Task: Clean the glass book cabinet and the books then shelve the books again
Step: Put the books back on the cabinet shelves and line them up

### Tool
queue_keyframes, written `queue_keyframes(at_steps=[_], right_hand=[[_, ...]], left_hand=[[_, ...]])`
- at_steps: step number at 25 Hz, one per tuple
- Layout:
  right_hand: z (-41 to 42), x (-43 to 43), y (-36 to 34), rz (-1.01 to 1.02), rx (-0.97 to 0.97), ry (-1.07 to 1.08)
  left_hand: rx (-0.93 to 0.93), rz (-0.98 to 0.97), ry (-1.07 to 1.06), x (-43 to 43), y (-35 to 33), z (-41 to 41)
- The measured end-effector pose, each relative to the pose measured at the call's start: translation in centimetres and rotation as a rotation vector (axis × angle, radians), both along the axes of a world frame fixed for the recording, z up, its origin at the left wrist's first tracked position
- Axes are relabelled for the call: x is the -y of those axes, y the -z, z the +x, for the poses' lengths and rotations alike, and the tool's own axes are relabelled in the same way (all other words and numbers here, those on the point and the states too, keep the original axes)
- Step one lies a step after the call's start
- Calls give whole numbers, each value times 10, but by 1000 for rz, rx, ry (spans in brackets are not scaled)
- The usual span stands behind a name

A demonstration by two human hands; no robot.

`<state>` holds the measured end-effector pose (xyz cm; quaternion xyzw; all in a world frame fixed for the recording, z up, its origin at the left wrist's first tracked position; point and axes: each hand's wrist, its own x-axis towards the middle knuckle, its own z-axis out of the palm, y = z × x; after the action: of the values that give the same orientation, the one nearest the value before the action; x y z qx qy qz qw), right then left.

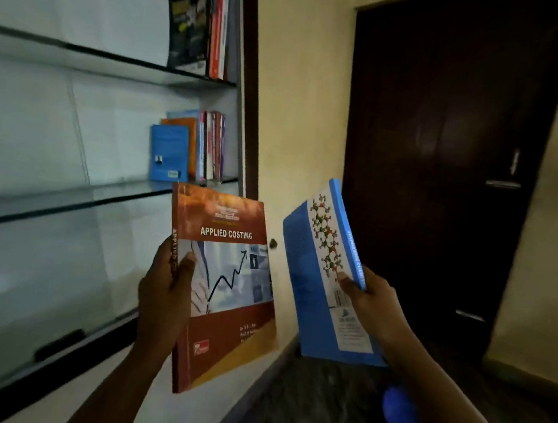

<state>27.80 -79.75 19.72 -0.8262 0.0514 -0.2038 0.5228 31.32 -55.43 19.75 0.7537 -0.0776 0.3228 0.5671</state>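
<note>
My left hand (164, 289) grips a brown book titled "Applied Costing" (229, 275) by its spine, upright, in front of the glass book cabinet (53, 153). A blue book with a molecule picture (318, 284) is held up to the right, my right hand (369, 303) gripping its spine edge with the thumb on the cover. Several books (193, 147) stand at the right end of the middle glass shelf (65, 199). A few more books (202, 31) stand at the right end of the shelf above.
A dark wooden door (450, 143) with metal latches fills the wall to the right. A cream wall strip (298, 110) separates it from the cabinet. Below is a dark stone floor (302, 403), and something blue (400, 417) shows under my right forearm.
</note>
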Motion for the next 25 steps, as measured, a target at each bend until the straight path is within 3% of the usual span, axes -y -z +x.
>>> queue_keyframes(at_steps=[7,12,16,25], right_hand=[[211,31,-73,-42,209,-278],[319,26,-154,108,400,-436],[382,-4,-213,293,481,-536],[479,-77,-351,469,780,-708]], left_hand=[[261,-8,-221,52,-87,146],[462,-10,-419,67,-176,218],[624,13,-498,66,-255,266],[881,17,-679,32,-380,363]])
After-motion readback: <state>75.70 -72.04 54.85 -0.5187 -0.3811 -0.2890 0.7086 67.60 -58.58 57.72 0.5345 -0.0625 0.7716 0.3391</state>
